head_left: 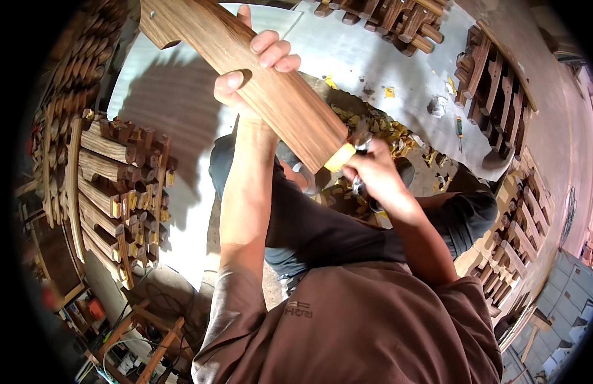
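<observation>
A long shaped piece of brown wood (280, 96) slants across the upper middle, with a notched end and a small hole at the far left. Fingers and thumb of my left hand (261, 61) are wrapped round its middle, holding it up. Yellow wrapping (340, 157) covers the wood's near right end. Right beside that end, my right hand (376, 169) is closed on a dark, shiny tool (359, 141); its kind is mostly hidden by the fingers. The tool touches or nearly touches the yellow wrapping.
Yellow scraps (399, 131) litter the floor beyond my legs. Stacked wooden parts (107, 192) stand at the left, with more stacked parts (495, 89) at the far right. A green-handled screwdriver (460, 128) lies on the pale sheet (424, 77). Cables and wooden frames fill the lower left.
</observation>
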Tool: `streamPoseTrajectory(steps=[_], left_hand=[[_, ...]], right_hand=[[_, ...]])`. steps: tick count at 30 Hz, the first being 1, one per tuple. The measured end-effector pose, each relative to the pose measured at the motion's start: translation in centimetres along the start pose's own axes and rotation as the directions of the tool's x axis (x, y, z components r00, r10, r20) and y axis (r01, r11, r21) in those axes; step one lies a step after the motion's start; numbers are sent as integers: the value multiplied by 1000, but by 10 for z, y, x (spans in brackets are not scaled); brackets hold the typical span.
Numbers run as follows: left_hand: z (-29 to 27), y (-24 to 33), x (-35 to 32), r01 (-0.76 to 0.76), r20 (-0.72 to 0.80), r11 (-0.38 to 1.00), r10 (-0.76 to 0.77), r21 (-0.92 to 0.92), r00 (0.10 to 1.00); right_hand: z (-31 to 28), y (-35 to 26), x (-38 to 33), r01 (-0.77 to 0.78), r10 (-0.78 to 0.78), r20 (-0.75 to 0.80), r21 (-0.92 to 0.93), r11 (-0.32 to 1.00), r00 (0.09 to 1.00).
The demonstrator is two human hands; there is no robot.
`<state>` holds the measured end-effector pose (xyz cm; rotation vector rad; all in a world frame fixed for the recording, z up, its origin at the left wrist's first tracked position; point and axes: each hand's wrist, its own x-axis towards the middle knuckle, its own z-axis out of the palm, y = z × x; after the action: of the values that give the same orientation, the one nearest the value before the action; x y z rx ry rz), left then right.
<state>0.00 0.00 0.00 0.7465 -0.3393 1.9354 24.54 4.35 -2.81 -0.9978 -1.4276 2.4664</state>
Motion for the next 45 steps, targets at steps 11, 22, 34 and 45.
streamPoseTrajectory(steps=[11, 22, 34, 45], left_hand=[[1, 3, -2, -23, -525, 839, 362, 544, 770], [6, -7, -2, 36, -680, 853, 389, 520, 622], [-8, 3, -12, 141, -771, 905, 252, 402, 585], [-1, 18, -7, -155, -611, 984, 173, 82, 772]], right_hand=[[24, -36, -78, 705, -706, -65, -36, 708, 705], [0, -25, -15, 240, -284, -185, -231, 943, 941], [-3, -37, -32, 298, -283, -106, 175, 938, 953], [-137, -14, 20, 159, -420, -543, -463, 872, 727]])
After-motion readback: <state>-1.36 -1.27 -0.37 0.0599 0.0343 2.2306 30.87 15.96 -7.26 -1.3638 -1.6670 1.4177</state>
